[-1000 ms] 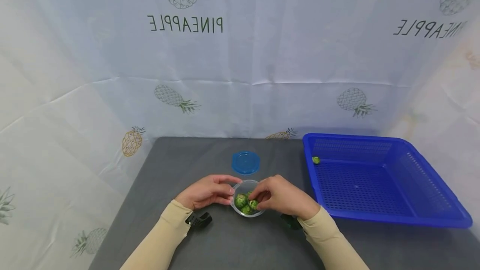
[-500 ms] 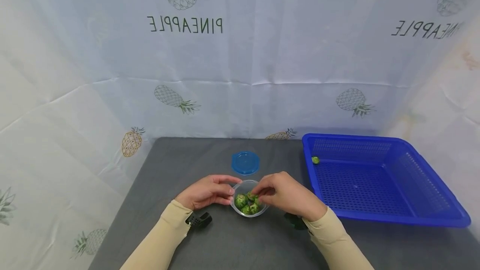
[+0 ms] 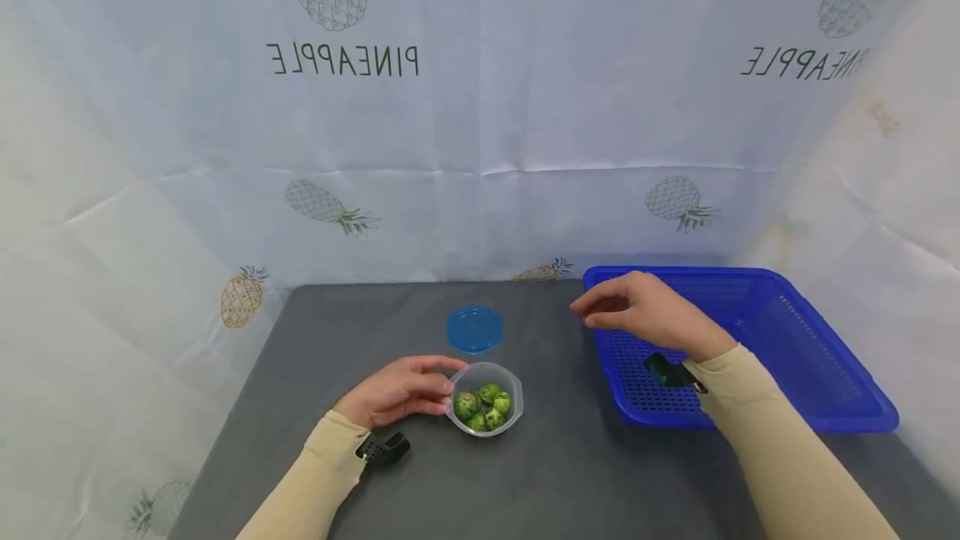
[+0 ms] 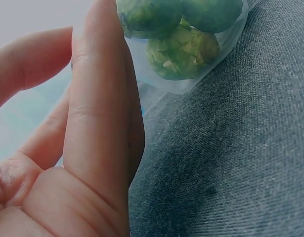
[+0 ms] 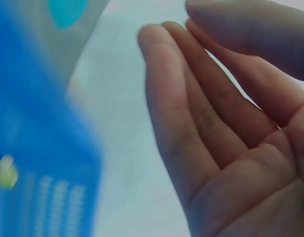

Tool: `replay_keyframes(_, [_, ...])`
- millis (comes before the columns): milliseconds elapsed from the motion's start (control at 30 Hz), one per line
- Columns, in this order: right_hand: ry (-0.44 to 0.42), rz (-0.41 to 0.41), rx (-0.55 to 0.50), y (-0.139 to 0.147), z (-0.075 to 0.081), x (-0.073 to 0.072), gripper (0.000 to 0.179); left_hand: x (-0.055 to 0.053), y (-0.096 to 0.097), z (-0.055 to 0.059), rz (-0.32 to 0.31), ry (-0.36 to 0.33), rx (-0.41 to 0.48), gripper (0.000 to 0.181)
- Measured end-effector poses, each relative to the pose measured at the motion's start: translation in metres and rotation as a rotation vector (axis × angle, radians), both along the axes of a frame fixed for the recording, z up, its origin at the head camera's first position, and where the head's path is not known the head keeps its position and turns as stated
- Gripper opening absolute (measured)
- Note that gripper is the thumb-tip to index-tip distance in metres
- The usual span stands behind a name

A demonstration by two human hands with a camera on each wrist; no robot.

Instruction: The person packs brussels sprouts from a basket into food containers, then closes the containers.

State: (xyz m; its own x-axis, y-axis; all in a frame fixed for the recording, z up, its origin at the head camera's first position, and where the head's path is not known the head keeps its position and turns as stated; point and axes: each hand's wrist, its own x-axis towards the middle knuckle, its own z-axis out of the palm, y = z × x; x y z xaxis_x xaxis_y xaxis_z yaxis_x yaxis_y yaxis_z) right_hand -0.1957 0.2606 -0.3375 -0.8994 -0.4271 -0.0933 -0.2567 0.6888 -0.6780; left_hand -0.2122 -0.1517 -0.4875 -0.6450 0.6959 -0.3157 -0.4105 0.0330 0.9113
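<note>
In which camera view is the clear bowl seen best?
The head view: the clear bowl, with sprouts inside, appears nearly whole, only its left edge partly behind the left hand. The left wrist view shows part, cut by the frame's top; the right wrist view, none.

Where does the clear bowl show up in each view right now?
Head: the clear bowl sits at the lower middle.
Left wrist: top edge, mostly right of centre, partly cut off.
Right wrist: not visible.
Shared landmark: the green sprouts inside it, in the head and left wrist views.
</note>
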Motion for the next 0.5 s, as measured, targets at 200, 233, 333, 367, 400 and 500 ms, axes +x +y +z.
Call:
replay_keyframes(200, [-0.118, -0.08, 0.0, 0.051, -0.03, -0.037, 0.034, 0.003, 0.0, -0.002, 0.005, -0.021, 0.016, 0.059])
replay_keyframes(233, [-0.129, -0.085, 0.007, 0.057, -0.036, -0.042, 0.036, 0.004, 0.0, -0.002, 0.006, -0.022, 0.017, 0.059])
replay_keyframes(333, [-0.141, -0.099, 0.037, 0.074, -0.052, -0.055, 0.038, 0.004, 0.0, -0.002, 0.003, -0.026, 0.022, 0.059])
replay_keyframes(367, [-0.143, -0.109, 0.044, 0.079, -0.057, -0.058, 0.038, 0.004, 0.001, -0.002, 0.002, -0.026, 0.024, 0.059])
replay_keyframes(400, [-0.143, -0.115, 0.049, 0.083, -0.06, -0.06, 0.038, 0.004, 0.001, -0.001, 0.0, -0.027, 0.026, 0.059])
replay_keyframes(500, [-0.151, -0.138, 0.049, 0.094, -0.069, -0.065, 0.039, 0.003, 0.003, 0.0, -0.003, -0.024, 0.027, 0.058])
